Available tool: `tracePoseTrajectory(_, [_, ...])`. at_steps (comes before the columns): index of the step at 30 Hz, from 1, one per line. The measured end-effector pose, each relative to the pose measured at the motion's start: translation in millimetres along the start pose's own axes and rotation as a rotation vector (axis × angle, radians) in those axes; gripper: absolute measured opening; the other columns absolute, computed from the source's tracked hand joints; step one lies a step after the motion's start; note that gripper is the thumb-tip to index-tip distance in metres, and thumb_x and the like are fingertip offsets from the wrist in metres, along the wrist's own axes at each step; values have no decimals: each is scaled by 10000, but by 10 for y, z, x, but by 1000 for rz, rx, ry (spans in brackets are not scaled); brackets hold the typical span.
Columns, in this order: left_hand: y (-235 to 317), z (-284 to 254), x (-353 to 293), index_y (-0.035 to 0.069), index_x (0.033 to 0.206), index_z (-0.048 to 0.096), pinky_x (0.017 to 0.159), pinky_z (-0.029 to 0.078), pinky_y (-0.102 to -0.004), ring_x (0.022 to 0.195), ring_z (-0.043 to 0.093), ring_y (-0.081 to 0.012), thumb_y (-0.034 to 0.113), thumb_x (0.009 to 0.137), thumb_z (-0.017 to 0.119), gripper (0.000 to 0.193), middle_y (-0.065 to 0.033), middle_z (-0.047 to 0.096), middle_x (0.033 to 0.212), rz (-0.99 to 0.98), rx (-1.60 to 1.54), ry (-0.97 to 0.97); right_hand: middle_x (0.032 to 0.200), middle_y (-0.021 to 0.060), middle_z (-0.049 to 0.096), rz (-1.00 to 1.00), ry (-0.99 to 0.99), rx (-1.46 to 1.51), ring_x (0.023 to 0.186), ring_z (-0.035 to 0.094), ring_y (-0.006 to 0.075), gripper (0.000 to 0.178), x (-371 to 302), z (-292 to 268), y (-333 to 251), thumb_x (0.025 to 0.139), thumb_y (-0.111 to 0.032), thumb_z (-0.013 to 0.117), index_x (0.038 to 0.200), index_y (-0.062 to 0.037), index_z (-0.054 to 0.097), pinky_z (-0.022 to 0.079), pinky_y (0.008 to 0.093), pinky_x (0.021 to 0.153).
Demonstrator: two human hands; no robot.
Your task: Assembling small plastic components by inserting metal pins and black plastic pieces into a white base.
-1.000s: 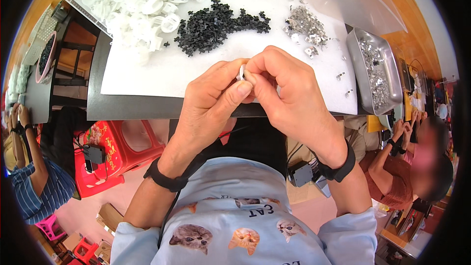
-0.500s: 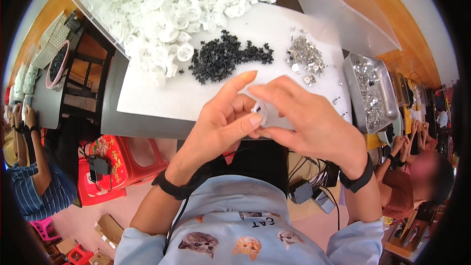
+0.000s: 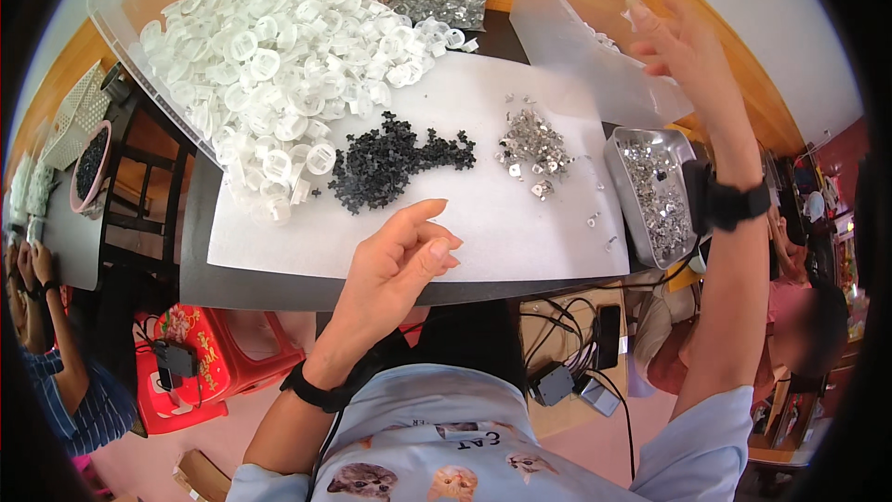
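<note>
My right hand [image 3: 683,56] is stretched out to the far right, over a translucent plastic bin [image 3: 567,33]. A small whitish plastic part [image 3: 628,17] shows at its fingertips, slightly blurred. Above the near edge of the white sheet [image 3: 520,246] hovers my left hand [image 3: 395,260], its index finger extended and the others loosely bent, with nothing seen in it. Beyond that hand lies a pile of small black parts [image 3: 386,167]. A heap of small metal pieces [image 3: 534,144] sits to its right on the sheet.
A large heap of translucent white plastic parts [image 3: 269,60] spills from a clear bin at the far left. A metal tray [image 3: 650,195] of metal pieces stands right, a bag of metal parts [image 3: 437,0] behind. Red stools [image 3: 218,353] and co-workers flank the table.
My right hand has left my left hand and swung far right over the translucent bin. The whitish part has gone from between my hands. The view has shifted slightly.
</note>
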State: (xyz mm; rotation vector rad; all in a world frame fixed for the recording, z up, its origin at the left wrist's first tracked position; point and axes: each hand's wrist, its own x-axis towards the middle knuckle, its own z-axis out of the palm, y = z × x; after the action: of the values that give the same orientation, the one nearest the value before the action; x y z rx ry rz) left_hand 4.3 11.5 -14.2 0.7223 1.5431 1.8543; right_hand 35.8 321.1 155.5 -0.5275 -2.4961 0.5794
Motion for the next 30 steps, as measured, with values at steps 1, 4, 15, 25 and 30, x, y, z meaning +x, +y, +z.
tracePoseTrajectory(1, [-20, 0, 6, -20, 1339, 443, 789, 525, -278, 897, 636, -161, 168, 980, 526, 413, -115, 639, 1035, -1, -10, 1, 762, 69, 615, 27, 52, 75, 624, 568, 112, 523, 50, 3, 89, 858, -419, 667, 1093, 45, 610, 464, 235, 550])
tracePoseTrajectory(4, [-14, 3, 5, -35, 1292, 492, 797, 522, -278, 899, 631, -153, 174, 981, 526, 377, -107, 640, 1032, -8, -9, 19, 784, 73, 627, 38, 110, 147, 647, 581, 113, 501, 94, 71, 127, 864, -412, 657, 1066, 44, 618, 482, 240, 574])
tracePoseTrajectory(15, [-27, -21, -7, -38, 1245, 535, 800, 516, -276, 897, 626, -144, 171, 979, 528, 338, -95, 644, 1019, -5, 92, 3, 1001, 188, 652, -326, -419, 38, 885, 641, 293, 319, -348, 1179, -288, 873, -219, 572, 1098, 5, 601, 497, 379, 781])
tracePoseTrajectory(25, [-79, -40, -40, -31, 1230, 545, 789, 511, -259, 885, 626, -130, 155, 980, 527, 312, -75, 640, 991, 32, 120, -7, 1036, 191, 619, -391, -685, -229, 942, 601, 314, 301, -201, 1559, -487, 847, -127, 545, 1122, -13, 588, 478, 388, 793])
tracePoseTrajectory(30, [-60, -42, -30, -33, 1224, 547, 780, 513, -259, 877, 628, -130, 152, 979, 529, 307, -79, 640, 988, 26, 116, -9, 1029, 169, 597, -610, -515, -130, 957, 591, 309, 322, -176, 1803, -496, 852, -119, 542, 1162, -37, 572, 475, 392, 795])
